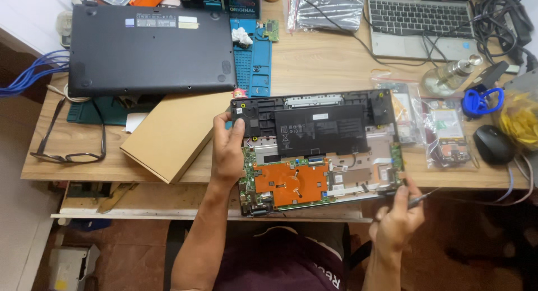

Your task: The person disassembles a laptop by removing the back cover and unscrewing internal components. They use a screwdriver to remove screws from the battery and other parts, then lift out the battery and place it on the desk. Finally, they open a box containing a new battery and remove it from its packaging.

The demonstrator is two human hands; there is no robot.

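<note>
Laptop (pixel 319 148) with its bottom cover off sits at the desk (pixel 314 61) front edge, insides up; my left hand (pixel 227 151) grips its left side, fingers wrapped around the edge; my right hand (pixel 398 218) pinches a thin screwdriver (pixel 421 199) by the lower right corner; I judge the teardown is mid-way, and the next move needs a steady tip on a small screw; I count three laptops, one mouse (pixel 492 144), one pair of glasses (pixel 67 148).
</note>
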